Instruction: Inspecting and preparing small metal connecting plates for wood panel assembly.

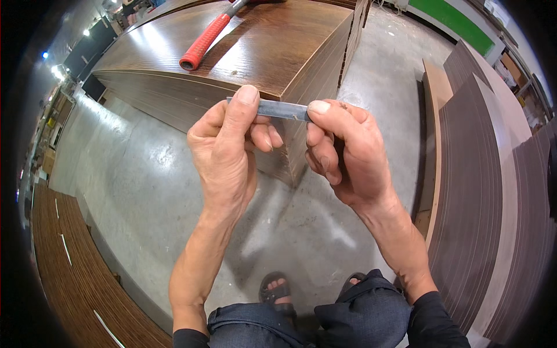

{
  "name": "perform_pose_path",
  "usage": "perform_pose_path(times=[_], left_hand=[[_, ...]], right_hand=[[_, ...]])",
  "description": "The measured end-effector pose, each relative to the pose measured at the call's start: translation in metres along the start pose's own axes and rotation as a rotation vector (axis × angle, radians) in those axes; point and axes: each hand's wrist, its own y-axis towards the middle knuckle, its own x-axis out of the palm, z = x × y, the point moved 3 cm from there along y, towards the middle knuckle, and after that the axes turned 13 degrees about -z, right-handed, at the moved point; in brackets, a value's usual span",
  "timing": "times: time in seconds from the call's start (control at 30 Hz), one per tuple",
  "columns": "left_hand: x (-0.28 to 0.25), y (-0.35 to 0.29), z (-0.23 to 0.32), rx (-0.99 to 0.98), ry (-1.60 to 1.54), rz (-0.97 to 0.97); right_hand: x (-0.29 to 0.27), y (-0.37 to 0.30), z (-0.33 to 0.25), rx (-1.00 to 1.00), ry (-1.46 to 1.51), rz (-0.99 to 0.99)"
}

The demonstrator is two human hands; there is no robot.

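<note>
A thin, flat grey metal strip, shaped like a blade, is held level between my two hands. My left hand pinches its left end, thumb on top and fingers behind. At the other end, my right hand grips the strip between thumb and curled fingers. Just beyond the strip is the near corner of a tall stack of brown wood-grain boards. On the stack's glossy top lies a tool with a red handle; its head is cut off by the upper edge of the view.
More dark boards stand stacked on the right, beside an upright lighter panel. A dark wood-grain stack is at the lower left. Smooth grey concrete floor runs between them. A green-and-white machine stands at the far right.
</note>
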Motion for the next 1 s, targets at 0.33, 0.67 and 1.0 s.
perform_pose_path(times=[0.33,0.67,1.0], left_hand=[[-0.003,0.003,-0.004,0.050,0.057,-0.016],[-0.010,-0.002,-0.010,0.051,0.081,0.055],[-0.008,-0.003,-0.008,0.080,0.120,0.084]], right_hand=[[0.002,0.000,0.004,-0.013,-0.053,0.048],[0.003,0.000,0.012,0.018,-0.085,0.070],[0.001,0.003,0.013,0.000,-0.070,0.061]])
